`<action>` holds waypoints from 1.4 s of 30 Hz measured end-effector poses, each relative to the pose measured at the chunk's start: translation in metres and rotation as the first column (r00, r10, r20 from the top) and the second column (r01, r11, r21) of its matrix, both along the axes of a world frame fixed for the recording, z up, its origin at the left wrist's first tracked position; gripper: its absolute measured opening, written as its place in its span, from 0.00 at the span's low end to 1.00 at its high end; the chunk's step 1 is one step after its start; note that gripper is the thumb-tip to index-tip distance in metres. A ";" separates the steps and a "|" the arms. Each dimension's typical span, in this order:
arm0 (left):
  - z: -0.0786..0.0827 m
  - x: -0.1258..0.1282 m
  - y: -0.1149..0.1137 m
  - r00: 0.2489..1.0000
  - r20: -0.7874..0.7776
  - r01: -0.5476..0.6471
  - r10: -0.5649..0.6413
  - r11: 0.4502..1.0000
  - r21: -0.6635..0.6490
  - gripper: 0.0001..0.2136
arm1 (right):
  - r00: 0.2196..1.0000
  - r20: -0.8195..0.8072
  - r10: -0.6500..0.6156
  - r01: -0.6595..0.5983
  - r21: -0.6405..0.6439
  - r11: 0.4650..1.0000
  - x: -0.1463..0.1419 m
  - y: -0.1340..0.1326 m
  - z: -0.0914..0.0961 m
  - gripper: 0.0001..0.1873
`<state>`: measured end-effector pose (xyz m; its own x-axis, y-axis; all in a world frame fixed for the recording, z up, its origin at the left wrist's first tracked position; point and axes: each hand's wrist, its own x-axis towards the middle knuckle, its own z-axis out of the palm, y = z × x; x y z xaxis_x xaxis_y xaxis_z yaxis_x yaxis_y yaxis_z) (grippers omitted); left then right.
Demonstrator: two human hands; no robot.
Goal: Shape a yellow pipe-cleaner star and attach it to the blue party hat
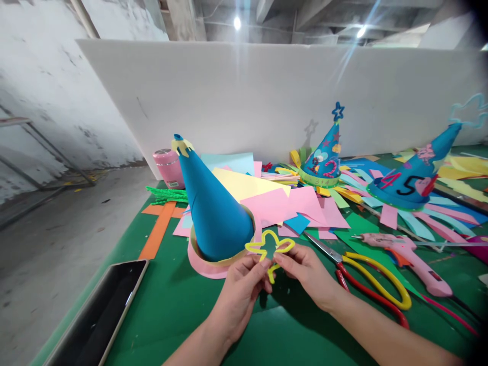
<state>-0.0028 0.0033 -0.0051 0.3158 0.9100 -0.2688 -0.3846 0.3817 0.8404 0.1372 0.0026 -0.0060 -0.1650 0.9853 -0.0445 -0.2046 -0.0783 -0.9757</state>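
Observation:
Between both hands is a yellow pipe cleaner point(270, 237) bent into a star-like outline, with a short tail hanging below. My left hand point(246, 282) pinches its lower left side. Closed on its lower right side is my right hand point(305, 267). Just behind the hands stands a blue paper cone hat point(217, 213), tilted to the left, with a pink and yellow paper brim. A ragged yellow paper piece point(183, 147) wraps the cone's tip. The fingers partly hide the pipe cleaner's lower part.
Scissors point(343, 259) and a pink glue gun point(409, 254) lie to the right. A phone point(101, 312) lies at the left table edge. Green pipe cleaners point(165, 195) sit by a pink container point(169, 168). Two decorated hats point(323, 157) stand among paper strips before a white board point(229, 101).

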 end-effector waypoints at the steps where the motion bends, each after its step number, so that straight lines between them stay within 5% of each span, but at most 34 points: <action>1: 0.000 0.000 -0.001 0.999 0.002 0.035 -0.035 0.999 -0.002 0.06 | 0.999 -0.037 0.007 -0.008 -0.026 1.000 0.000 0.000 0.000 0.10; 11: -0.001 -0.001 -0.003 0.996 0.068 0.054 -0.052 0.998 -0.023 0.05 | 0.911 -0.404 0.084 -0.200 -0.255 0.946 -0.001 -0.002 -0.007 0.05; 23: 0.001 0.001 -0.004 0.993 0.101 0.055 -0.053 0.998 -0.018 0.05 | 0.905 -0.360 0.226 -0.305 -0.180 0.935 0.004 -0.001 -0.003 0.07; 31: 0.001 0.000 -0.006 0.994 0.082 0.078 -0.078 0.997 0.001 0.04 | 0.930 -0.338 0.147 -0.237 -0.241 0.941 0.005 0.002 -0.006 0.08; 42: 0.005 0.004 -0.007 0.994 0.072 0.084 -0.085 0.996 0.007 0.06 | 0.861 -0.497 0.108 -0.257 -0.243 0.935 -0.001 -0.001 -0.012 0.09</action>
<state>0.0008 -0.0038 0.0002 0.4100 0.8803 -0.2389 -0.4109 0.4121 0.8132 0.1358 0.0019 -0.0177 -0.4152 0.8887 -0.1947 -0.5841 -0.4244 -0.6919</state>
